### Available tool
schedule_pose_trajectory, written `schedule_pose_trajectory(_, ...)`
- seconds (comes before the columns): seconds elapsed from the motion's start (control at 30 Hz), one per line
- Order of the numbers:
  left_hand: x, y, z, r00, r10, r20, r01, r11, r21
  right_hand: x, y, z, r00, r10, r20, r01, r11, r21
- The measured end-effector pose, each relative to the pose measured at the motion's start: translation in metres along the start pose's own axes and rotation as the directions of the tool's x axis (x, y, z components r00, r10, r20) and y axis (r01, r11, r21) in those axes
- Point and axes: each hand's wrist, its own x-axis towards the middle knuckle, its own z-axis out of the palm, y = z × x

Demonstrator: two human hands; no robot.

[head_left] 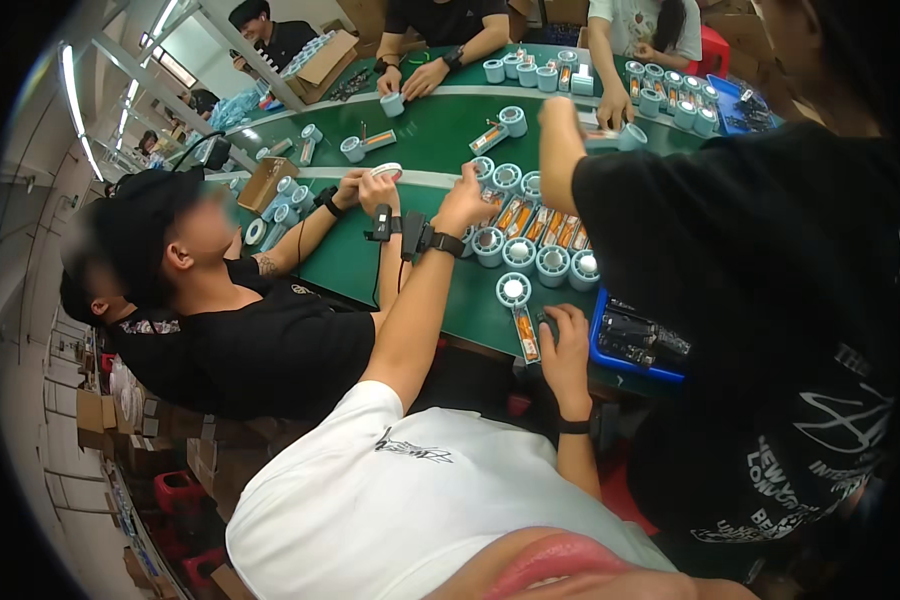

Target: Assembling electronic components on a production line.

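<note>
My left hand reaches to the left edge of a group of light-blue handheld fans. Its fingers are spread at the nearest fans; whether they touch one is hard to make out. The fans lie in rows with round heads, their handles uncovered to show orange parts inside. Nearer to me, a single fan lies with its head away and its uncovered handle toward me. Right of that handle, my right hand has its fingers curled around a small dark part, partly hidden.
A blue tray of black parts stands right of my right hand. Co-workers sit close at my left and right; one's arm reaches across the green table. More fans and a cardboard box stand farther off.
</note>
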Motion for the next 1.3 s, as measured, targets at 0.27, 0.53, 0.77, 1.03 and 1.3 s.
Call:
schedule_pose_trajectory(0.27,-0.008,0.012,-0.008,0.999,0.002,0.051,-0.005,0.998,0.056,0.001,0.000,0.000,1.000,-0.014,-0.006,0.014,1.000,-0.016)
schedule_pose_trajectory(0.53,-0.023,0.008,0.006,0.971,-0.147,-0.189,0.170,0.979,0.111,-0.003,0.001,0.003,0.999,-0.013,-0.032,0.013,1.000,-0.011)
schedule_pose_trajectory(0.77,-0.030,0.026,0.013,0.960,-0.150,-0.237,0.209,0.946,0.248,-0.004,0.002,0.006,0.998,0.001,-0.056,-0.004,0.999,-0.052)
schedule_pose_trajectory(1.03,-0.034,0.030,0.007,0.965,-0.165,-0.203,0.187,0.978,0.097,-0.004,-0.003,0.004,0.995,0.036,-0.088,-0.043,0.997,-0.069)
schedule_pose_trajectory(1.3,-0.046,0.012,0.002,0.948,-0.077,-0.308,0.096,0.994,0.047,-0.004,-0.001,0.010,0.997,0.004,-0.083,-0.009,0.998,-0.067)
